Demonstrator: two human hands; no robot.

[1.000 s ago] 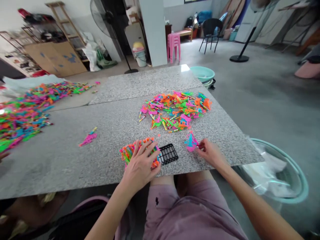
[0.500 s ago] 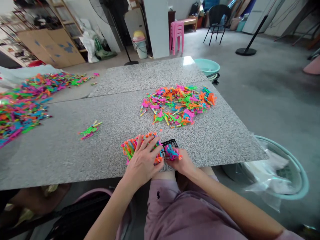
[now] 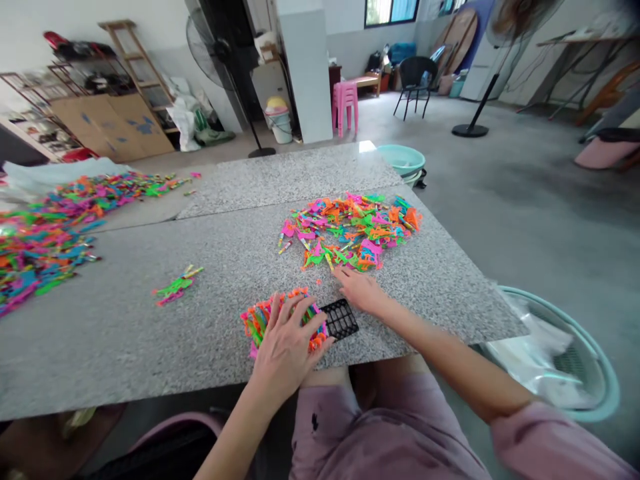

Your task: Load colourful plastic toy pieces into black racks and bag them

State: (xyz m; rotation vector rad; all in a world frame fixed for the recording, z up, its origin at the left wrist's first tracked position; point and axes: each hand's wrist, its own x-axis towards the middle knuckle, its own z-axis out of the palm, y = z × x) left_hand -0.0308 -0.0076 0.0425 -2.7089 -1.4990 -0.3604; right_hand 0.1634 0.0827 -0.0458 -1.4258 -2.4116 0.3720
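Note:
My left hand point(image 3: 287, 347) lies with its fingers spread over a packed row of small bright plastic pieces point(image 3: 257, 321), orange, green, pink and blue. Their exact kind is hard to make out. A black grid tray point(image 3: 342, 320) sticks out from the right end of this row, its visible cells bare. My right hand point(image 3: 361, 291) reaches forward with fingers stretched out, its fingertips at the near edge of a loose pile of similar pieces point(image 3: 350, 227). Closest to those fingertips is a yellow stick-like end point(image 3: 329, 261) of one piece.
The speckled grey table point(image 3: 210, 347) also carries a small cluster of pieces point(image 3: 177, 287) and a large heap point(image 3: 45, 247) at the left. A teal basket point(image 3: 607, 373) with clear plastic bags stands off the right edge. Teal basins point(image 3: 403, 158) stand beyond the table.
My right hand has left the tray and moved forward to the pile; the blue and pink pieces it held are no longer in it. My left hand stays on the row. The camera has tilted up.

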